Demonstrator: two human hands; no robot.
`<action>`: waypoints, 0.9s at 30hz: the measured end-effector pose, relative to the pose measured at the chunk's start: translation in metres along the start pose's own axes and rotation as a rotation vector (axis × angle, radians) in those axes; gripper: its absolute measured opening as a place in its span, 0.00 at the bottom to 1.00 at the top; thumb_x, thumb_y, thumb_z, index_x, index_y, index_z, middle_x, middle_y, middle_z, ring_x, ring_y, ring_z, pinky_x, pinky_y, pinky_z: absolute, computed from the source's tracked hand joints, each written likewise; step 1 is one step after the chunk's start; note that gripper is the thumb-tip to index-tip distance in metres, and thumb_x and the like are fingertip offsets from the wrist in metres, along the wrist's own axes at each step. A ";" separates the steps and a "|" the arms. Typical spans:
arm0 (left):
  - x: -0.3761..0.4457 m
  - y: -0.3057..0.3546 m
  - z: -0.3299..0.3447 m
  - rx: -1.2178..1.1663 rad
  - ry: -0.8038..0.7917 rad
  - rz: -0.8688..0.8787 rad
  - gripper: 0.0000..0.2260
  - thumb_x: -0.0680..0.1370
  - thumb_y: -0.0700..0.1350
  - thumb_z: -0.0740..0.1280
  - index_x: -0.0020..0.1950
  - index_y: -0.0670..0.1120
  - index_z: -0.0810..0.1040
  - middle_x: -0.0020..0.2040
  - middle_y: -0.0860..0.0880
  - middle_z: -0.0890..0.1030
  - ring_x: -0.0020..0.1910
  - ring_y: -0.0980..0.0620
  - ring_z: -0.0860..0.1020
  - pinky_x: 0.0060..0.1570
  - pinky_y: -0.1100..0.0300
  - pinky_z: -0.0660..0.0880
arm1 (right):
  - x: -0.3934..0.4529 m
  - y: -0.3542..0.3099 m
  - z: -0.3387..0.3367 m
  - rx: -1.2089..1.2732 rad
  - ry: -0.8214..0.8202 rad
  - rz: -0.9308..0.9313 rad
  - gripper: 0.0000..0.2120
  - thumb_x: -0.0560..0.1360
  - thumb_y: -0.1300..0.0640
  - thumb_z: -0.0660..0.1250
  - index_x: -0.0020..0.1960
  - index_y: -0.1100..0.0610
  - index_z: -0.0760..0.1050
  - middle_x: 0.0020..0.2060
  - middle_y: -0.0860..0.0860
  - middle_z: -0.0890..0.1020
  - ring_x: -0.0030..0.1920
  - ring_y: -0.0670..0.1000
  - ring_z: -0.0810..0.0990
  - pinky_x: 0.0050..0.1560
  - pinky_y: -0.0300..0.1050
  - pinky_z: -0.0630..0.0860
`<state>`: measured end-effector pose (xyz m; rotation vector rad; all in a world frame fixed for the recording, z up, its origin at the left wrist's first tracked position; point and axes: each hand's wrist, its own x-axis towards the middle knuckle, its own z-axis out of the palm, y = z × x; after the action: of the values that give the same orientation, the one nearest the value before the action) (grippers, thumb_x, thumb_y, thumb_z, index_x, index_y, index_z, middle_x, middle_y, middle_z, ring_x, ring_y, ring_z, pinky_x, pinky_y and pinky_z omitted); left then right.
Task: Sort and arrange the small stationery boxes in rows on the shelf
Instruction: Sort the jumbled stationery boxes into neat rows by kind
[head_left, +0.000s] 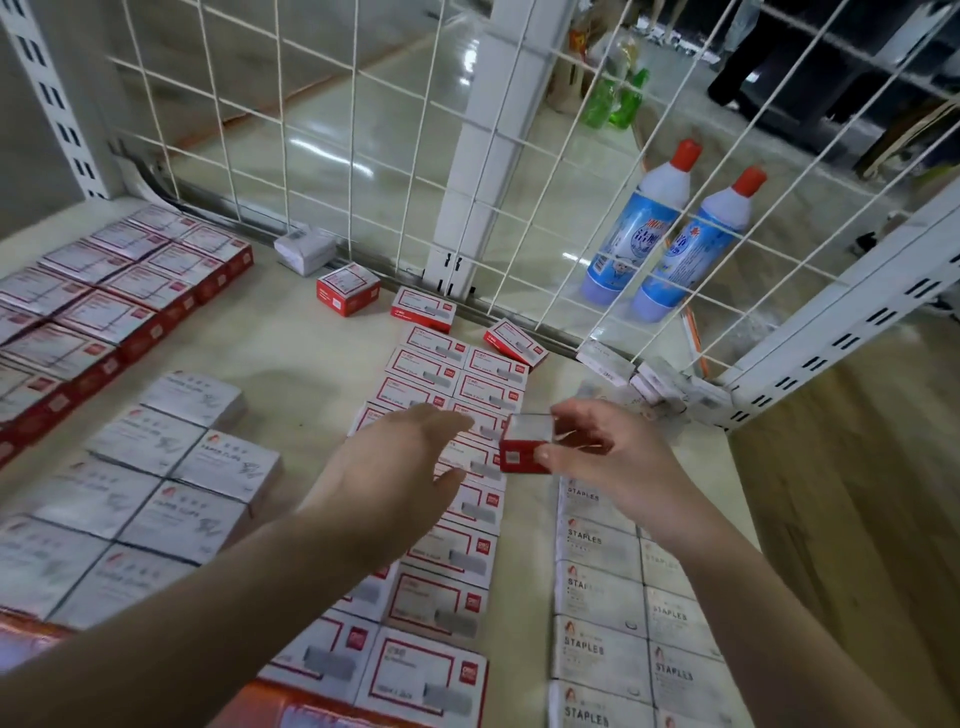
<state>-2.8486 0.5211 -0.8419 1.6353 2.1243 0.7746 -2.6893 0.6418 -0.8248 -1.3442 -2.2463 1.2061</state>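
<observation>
– What colour is the box (527, 442) in the hand?
– Red, with a white top.
– And the rows (441, 395) in the middle?
– White tops with a red line round them.
– The boxes (597, 597) that say STAPLES?
– White with black letters.
– The bottles (670, 234)?
– Blue and white, with red caps.
– The shelf (291, 332)?
– Cream. The wire grid (363, 130) behind it is white.

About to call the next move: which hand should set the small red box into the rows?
Right. The right hand already pinches the small red box just above the red and white rows. The left hand is open and holds nothing, so it would first need a handover.
</observation>
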 end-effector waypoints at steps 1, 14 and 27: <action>-0.002 0.000 -0.001 0.026 0.010 0.035 0.22 0.78 0.50 0.62 0.72 0.56 0.62 0.69 0.57 0.68 0.64 0.58 0.69 0.60 0.65 0.68 | -0.005 -0.003 0.003 -0.002 -0.033 -0.006 0.17 0.69 0.56 0.73 0.56 0.49 0.74 0.48 0.45 0.81 0.50 0.43 0.79 0.51 0.38 0.75; -0.015 -0.006 -0.012 0.116 0.080 0.249 0.15 0.77 0.50 0.64 0.64 0.51 0.73 0.58 0.55 0.77 0.57 0.55 0.75 0.51 0.67 0.67 | -0.020 -0.017 0.024 0.136 -0.087 -0.033 0.11 0.71 0.53 0.71 0.53 0.47 0.75 0.45 0.44 0.81 0.47 0.41 0.79 0.47 0.32 0.74; -0.014 -0.010 -0.013 -0.443 0.014 -0.242 0.05 0.77 0.48 0.64 0.46 0.51 0.79 0.36 0.61 0.76 0.34 0.54 0.78 0.33 0.63 0.79 | -0.031 -0.012 0.042 0.005 -0.133 -0.097 0.23 0.70 0.55 0.73 0.55 0.35 0.67 0.50 0.38 0.77 0.50 0.38 0.77 0.50 0.32 0.74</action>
<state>-2.8600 0.5035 -0.8388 1.1260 1.9320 1.0806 -2.7044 0.5920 -0.8363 -1.1702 -2.3677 1.3014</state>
